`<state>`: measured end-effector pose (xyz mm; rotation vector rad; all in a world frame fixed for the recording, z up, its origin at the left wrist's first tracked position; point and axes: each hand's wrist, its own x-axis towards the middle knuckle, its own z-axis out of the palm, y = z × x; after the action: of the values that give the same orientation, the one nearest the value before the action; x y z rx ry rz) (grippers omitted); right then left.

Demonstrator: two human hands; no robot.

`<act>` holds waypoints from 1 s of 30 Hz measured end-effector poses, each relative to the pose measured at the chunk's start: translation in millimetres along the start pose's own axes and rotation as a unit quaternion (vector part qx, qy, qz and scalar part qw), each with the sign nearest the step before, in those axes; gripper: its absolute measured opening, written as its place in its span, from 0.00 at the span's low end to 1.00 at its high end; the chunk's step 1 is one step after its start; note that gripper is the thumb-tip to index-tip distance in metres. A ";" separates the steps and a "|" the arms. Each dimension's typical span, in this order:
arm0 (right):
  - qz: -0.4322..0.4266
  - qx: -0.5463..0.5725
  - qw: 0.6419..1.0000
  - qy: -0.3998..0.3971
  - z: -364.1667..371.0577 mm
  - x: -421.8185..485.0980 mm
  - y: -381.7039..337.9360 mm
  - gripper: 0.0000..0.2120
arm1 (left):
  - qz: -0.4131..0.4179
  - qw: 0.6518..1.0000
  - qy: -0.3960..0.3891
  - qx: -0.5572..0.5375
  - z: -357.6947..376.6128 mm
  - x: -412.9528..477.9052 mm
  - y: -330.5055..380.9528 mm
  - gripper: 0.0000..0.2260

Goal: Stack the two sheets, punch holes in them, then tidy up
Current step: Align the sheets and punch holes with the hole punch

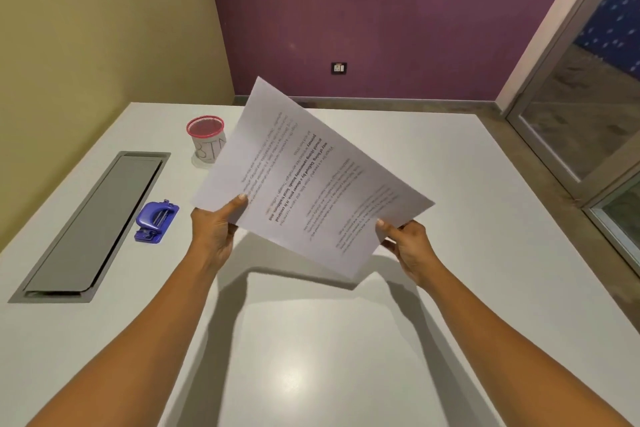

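Sheets [311, 180] hang tilted above the white surface [346, 340], pinched at their near edge by left hand [214, 232] and right hand [410, 250], fingers closed on paper; hole punch [156, 220] lies left.

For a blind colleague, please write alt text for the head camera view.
Both hands, left hand and right hand, hold printed paper above a white table. A blue hole punch lies at the left beside a grey cable flap; a pink-rimmed cup marked BIN stands behind.
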<state>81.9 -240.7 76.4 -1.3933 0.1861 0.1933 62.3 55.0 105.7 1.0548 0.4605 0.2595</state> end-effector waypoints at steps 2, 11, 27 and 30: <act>-0.012 -0.006 1.000 0.003 -10.1 1.7 -5.8 0.09 | 0.020 0.998 -0.015 0.060 -8.6 4.3 3.4 0.18; -0.046 -0.105 0.993 -0.014 -22.8 6.6 -15.2 0.11 | 0.014 0.947 -0.088 0.309 -26.7 6.2 -5.1 0.18; -0.035 -0.125 0.992 -0.005 -22.8 7.9 -1.5 0.12 | 0.027 0.949 -0.090 0.301 -29.0 -2.4 -19.9 0.13; -0.041 -0.131 0.991 0.004 -21.9 8.8 -1.0 0.10 | 0.037 0.951 -0.083 0.295 -25.6 -4.0 -19.5 0.10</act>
<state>90.4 -262.2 71.5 -1.6602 0.1127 0.1474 46.1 63.8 79.0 1.6676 0.3516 0.0939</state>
